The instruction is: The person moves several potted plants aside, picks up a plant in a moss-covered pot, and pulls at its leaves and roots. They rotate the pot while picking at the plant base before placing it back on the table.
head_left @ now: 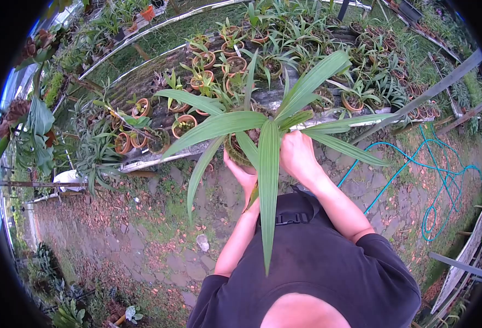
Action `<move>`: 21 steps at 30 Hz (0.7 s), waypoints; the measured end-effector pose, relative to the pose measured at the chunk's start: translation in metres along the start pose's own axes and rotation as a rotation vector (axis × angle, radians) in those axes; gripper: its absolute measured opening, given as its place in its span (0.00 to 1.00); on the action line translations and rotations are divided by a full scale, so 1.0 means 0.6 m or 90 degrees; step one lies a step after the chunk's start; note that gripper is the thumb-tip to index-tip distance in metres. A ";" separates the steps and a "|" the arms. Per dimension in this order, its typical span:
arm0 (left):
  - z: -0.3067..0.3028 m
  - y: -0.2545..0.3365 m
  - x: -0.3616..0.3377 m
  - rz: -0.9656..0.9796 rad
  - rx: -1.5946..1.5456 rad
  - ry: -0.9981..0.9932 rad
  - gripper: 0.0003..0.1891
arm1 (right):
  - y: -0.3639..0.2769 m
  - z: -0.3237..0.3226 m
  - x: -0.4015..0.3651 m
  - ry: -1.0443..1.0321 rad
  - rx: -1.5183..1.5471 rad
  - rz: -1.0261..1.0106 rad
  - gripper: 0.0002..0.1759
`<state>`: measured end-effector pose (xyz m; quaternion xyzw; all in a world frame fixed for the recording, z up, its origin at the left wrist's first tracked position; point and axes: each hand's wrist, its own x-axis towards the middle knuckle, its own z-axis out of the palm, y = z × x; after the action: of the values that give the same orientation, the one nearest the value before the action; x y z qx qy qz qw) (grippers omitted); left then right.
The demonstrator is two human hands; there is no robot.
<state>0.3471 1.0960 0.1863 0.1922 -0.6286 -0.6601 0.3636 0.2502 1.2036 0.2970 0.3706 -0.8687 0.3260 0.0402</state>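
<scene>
Drooping toward my chest: one leaf [268, 218] of the potted plant [235, 148], held at 12 o'clock; left hand [242, 176] cups beneath, right hand [298, 156] clasps its side. Risk: top-heavy foliage could tip it onto the paving [164, 246].

The pot [234, 148] of the plant [268, 164] is largely hidden behind its own leaves and both hands. The left hand [241, 175] has its fingertips out of sight beneath the pot. The right hand [298, 156] buries its fingers among the leaf bases, and whether they reach the rim cannot be told. At the bench's [142, 76] far end, the small pots [361, 33] blur together. The hose [361, 158] vanishes at the dark right rim.
</scene>
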 end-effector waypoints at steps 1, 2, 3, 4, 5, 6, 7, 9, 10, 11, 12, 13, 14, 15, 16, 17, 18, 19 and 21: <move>-0.004 -0.006 -0.001 0.010 0.030 -0.013 0.60 | 0.001 0.005 0.001 0.003 -0.004 -0.001 0.05; -0.006 -0.003 0.000 0.020 0.059 -0.026 0.59 | 0.003 0.011 0.004 0.005 -0.009 -0.001 0.05; -0.015 0.003 0.004 0.045 0.138 -0.048 0.58 | 0.003 0.015 0.007 0.008 -0.014 -0.001 0.05; -0.008 0.006 0.004 0.001 0.051 -0.038 0.56 | 0.002 0.016 0.009 0.012 -0.016 0.006 0.05; 0.001 0.015 0.005 -0.041 -0.039 -0.021 0.54 | -0.004 0.014 0.012 0.015 -0.018 0.012 0.04; 0.010 0.025 0.007 -0.080 -0.127 0.001 0.52 | -0.009 0.011 0.014 0.019 -0.020 0.018 0.04; 0.005 0.016 0.007 -0.080 -0.102 0.003 0.51 | -0.014 0.007 0.016 0.023 -0.031 0.014 0.04; 0.000 0.003 0.008 -0.093 -0.086 0.002 0.48 | -0.011 0.009 0.018 0.012 -0.040 0.018 0.04; -0.003 -0.005 0.009 -0.105 -0.095 -0.001 0.46 | -0.011 0.009 0.019 0.006 -0.044 0.020 0.04; -0.015 -0.046 0.007 -0.117 -0.090 -0.002 0.46 | -0.011 0.010 0.019 0.006 -0.043 0.025 0.04; -0.019 -0.059 0.008 -0.122 -0.089 -0.003 0.45 | -0.011 0.011 0.020 0.006 -0.041 0.030 0.04; -0.023 -0.072 0.008 -0.128 -0.088 -0.003 0.45 | -0.011 0.011 0.021 0.007 -0.040 0.034 0.04; -0.020 -0.068 0.012 -0.127 -0.091 -0.003 0.45 | -0.010 0.011 0.022 0.005 -0.045 0.036 0.05; -0.018 -0.062 0.012 -0.125 -0.093 0.001 0.44 | -0.009 0.011 0.023 0.002 -0.050 0.037 0.07; -0.015 -0.057 0.012 -0.122 -0.095 0.004 0.44 | -0.007 0.011 0.023 0.000 -0.055 0.038 0.10; -0.003 -0.021 0.012 -0.118 -0.095 0.011 0.44 | -0.005 0.012 0.023 0.004 -0.053 0.035 0.09; 0.003 -0.006 0.011 -0.121 -0.110 0.015 0.43 | -0.003 0.014 0.022 0.008 -0.051 0.031 0.09; 0.009 0.008 0.011 -0.124 -0.125 0.018 0.43 | -0.001 0.016 0.022 0.011 -0.048 0.027 0.08; 0.015 0.012 0.010 -0.142 -0.188 0.017 0.43 | 0.007 0.018 0.023 -0.004 -0.047 0.020 0.08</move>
<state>0.3383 1.0980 0.1957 0.2138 -0.4945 -0.7789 0.3210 0.2395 1.1907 0.2908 0.3559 -0.8862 0.2931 0.0461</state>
